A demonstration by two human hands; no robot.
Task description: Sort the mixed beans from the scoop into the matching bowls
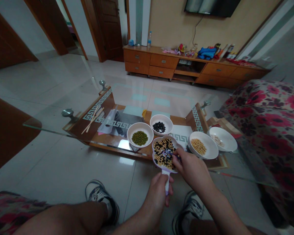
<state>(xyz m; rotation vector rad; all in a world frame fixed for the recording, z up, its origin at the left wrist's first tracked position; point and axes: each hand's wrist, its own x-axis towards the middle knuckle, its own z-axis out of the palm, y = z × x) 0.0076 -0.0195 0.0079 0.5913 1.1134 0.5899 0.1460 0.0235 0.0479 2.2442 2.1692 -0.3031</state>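
Observation:
My left hand (158, 191) is wrapped around the white handle of a flower-shaped, purple-rimmed scoop (166, 170), which holds black and yellow beans mixed together. Over its right side, my right hand (186, 163) pinches slim, dark purple tweezers (171, 153), their tips down among the beans. Just left of the scoop stands a white bowl (130, 137) of green mung beans (139, 138). Behind it, another white bowl (171, 125) contains black beans (159, 127). To the right, a bowl (212, 152) holds yellow soybeans (198, 146), beside a bowl (231, 143) with pale pieces.
The bowls stand on a glass-topped table (63, 130) with a wooden lower shelf. Chopsticks (93, 120) and papers (110, 124) lie at its left. A flower-patterned cover (271, 107) drapes furniture at right. A long wooden cabinet (161, 62) lines the far wall.

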